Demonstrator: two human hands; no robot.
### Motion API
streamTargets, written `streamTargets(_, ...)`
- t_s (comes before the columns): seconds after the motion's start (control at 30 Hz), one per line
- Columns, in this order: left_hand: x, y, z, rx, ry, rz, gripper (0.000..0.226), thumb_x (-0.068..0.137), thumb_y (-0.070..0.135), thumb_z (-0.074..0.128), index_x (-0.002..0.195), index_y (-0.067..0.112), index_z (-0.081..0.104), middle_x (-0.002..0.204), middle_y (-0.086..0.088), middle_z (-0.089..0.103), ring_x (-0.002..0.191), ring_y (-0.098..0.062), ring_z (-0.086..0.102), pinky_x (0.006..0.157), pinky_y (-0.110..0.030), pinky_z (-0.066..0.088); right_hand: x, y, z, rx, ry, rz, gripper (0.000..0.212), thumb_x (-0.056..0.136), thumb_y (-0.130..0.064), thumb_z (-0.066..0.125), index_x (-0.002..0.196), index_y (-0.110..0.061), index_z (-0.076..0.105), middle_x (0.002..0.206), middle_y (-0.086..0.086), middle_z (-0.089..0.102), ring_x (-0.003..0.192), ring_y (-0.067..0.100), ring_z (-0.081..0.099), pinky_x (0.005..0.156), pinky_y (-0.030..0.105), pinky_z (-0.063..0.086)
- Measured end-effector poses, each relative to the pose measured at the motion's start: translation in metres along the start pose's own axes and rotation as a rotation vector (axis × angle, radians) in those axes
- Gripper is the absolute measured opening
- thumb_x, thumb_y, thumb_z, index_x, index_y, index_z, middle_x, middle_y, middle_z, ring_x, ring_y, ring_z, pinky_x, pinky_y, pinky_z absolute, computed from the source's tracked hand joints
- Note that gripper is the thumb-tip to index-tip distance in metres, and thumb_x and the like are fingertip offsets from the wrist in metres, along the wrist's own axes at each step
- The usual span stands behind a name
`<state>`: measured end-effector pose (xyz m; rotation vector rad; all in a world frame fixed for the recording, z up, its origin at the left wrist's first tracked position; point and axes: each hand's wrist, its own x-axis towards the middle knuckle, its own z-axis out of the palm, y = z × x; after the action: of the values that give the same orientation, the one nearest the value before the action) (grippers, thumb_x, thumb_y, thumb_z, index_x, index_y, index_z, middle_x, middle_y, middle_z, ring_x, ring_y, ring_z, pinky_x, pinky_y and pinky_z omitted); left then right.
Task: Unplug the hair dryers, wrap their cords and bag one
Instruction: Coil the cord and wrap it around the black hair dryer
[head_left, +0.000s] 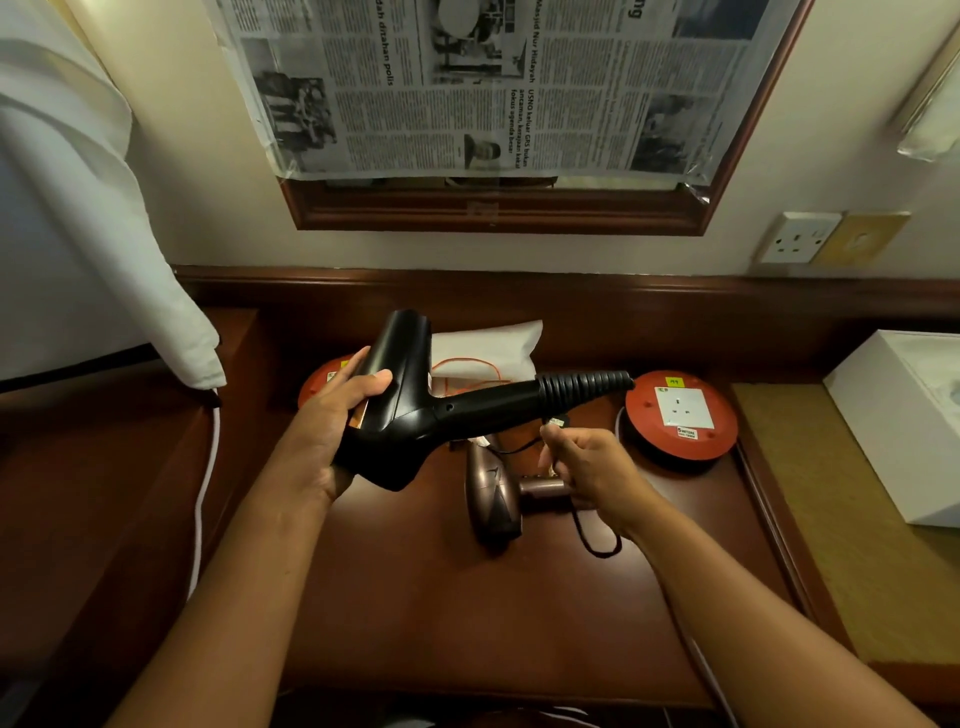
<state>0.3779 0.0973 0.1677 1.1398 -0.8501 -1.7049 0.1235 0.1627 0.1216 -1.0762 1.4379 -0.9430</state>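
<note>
My left hand (332, 415) grips the barrel of a black hair dryer (415, 410), held above the desk with its handle and ribbed cord sleeve pointing right. My right hand (587, 462) is closed on the dryer's thin black cord (597, 540), which loops down below the wrist. A bronze hair dryer (493, 499) lies on the wooden desk (467, 597) under my hands. A white bag (488, 345) with an orange drawstring rests behind the black dryer.
Two red round extension reels sit on the desk, one at the right (680, 415) and one partly hidden at the left (327, 376). A wall socket (797, 238) is at the upper right. A white box (904, 415) stands at the right, white cloth (93, 249) hangs at the left.
</note>
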Motion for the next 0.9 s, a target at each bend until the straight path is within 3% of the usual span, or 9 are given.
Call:
streamTargets(0.1, -0.001, 0.004, -0.002, 0.024, -0.005, 0.013, 0.055, 0.073, 0.019, 0.065, 0.126, 0.031, 0.058, 0.117, -0.007, 0.065, 0.092, -0.019, 0.067, 0.067, -0.027, 0.057, 0.005, -0.006, -0.003, -0.078, 0.046, -0.04, 0.05, 0.079, -0.049, 0.056, 0.074, 0.001, 0.061, 0.047, -0.004, 0.036, 0.04, 0.007, 0.028, 0.037, 0.015, 0.026)
streamTargets(0.23, 0.0, 0.006, -0.009, 0.035, -0.028, 0.004, 0.062, 0.067, 0.02, 0.068, 0.127, 0.032, 0.058, 0.121, -0.006, 0.065, 0.099, -0.02, 0.067, 0.07, -0.028, 0.056, 0.009, -0.017, -0.013, -0.087, -0.026, 0.032, 0.02, 0.096, -0.014, 0.051, 0.085, -0.002, 0.062, 0.057, 0.0, 0.039, 0.045, 0.007, 0.036, 0.044, 0.02, 0.031)
streamTargets(0.33, 0.001, 0.006, -0.015, 0.051, -0.06, -0.016, 0.063, 0.067, 0.02, 0.071, 0.128, 0.033, 0.059, 0.125, -0.009, 0.064, 0.103, -0.024, 0.066, 0.076, -0.029, 0.057, 0.009, -0.032, -0.026, -0.121, -0.141, -0.011, 0.021, 0.092, 0.004, 0.046, 0.076, -0.006, 0.053, 0.062, 0.002, 0.043, 0.047, 0.002, 0.042, 0.047, 0.016, 0.038)
streamTargets(0.4, 0.002, 0.006, -0.019, 0.075, -0.107, -0.026, 0.062, 0.069, 0.023, 0.069, 0.13, 0.032, 0.057, 0.13, -0.011, 0.061, 0.11, -0.027, 0.063, 0.084, -0.032, 0.055, 0.01, -0.041, -0.035, -0.174, -0.205, -0.117, 0.017, 0.089, 0.009, 0.047, 0.079, 0.0, 0.057, 0.067, 0.004, 0.052, 0.055, 0.006, 0.047, 0.052, 0.017, 0.04)
streamTargets(0.5, 0.002, 0.009, -0.022, 0.111, -0.184, -0.017, 0.058, 0.073, 0.024, 0.065, 0.131, 0.031, 0.057, 0.132, -0.012, 0.059, 0.113, -0.028, 0.059, 0.089, -0.033, 0.052, 0.021, -0.051, -0.045, -0.364, -0.171, -0.193, 0.01, 0.084, 0.005, 0.06, 0.09, 0.002, 0.068, 0.079, 0.009, 0.067, 0.061, 0.008, 0.061, 0.055, 0.017, 0.048)
streamTargets(0.6, 0.002, 0.012, -0.025, 0.155, -0.214, -0.008, 0.061, 0.071, 0.027, 0.07, 0.131, 0.032, 0.056, 0.131, -0.011, 0.06, 0.114, -0.029, 0.059, 0.091, -0.035, 0.051, 0.037, -0.063, -0.048, -0.577, -0.118, -0.183, 0.012, 0.082, -0.02, 0.071, 0.081, -0.008, 0.073, 0.078, 0.012, 0.071, 0.071, 0.02, 0.068, 0.065, 0.029, 0.056)
streamTargets(0.67, 0.003, 0.013, -0.027, 0.198, -0.221, -0.007, 0.069, 0.069, 0.031, 0.075, 0.134, 0.032, 0.053, 0.133, -0.014, 0.057, 0.115, -0.032, 0.059, 0.096, -0.04, 0.047, 0.04, -0.073, -0.048, -0.612, -0.118, -0.204, 0.015, 0.08, -0.026, 0.073, 0.079, -0.011, 0.074, 0.075, 0.011, 0.071, 0.069, 0.019, 0.066, 0.065, 0.025, 0.054)
streamTargets(0.77, 0.002, 0.012, -0.024, 0.24, -0.175, 0.002, 0.064, 0.071, 0.026, 0.074, 0.132, 0.035, 0.054, 0.127, -0.01, 0.062, 0.105, -0.026, 0.065, 0.082, -0.031, 0.054, 0.039, -0.087, -0.043, -0.597, -0.152, -0.302, 0.007, 0.08, -0.017, 0.074, 0.086, -0.012, 0.075, 0.081, 0.004, 0.073, 0.077, 0.014, 0.067, 0.069, 0.016, 0.051)
streamTargets(0.9, 0.0, 0.01, -0.019, 0.266, -0.12, -0.02, 0.074, 0.068, 0.03, 0.078, 0.135, 0.042, 0.049, 0.126, -0.007, 0.062, 0.098, -0.023, 0.069, 0.07, -0.028, 0.057, 0.037, -0.096, -0.036, -0.594, -0.175, -0.354, 0.012, 0.081, -0.008, 0.072, 0.092, -0.005, 0.075, 0.086, 0.005, 0.073, 0.081, 0.014, 0.068, 0.078, 0.02, 0.054)
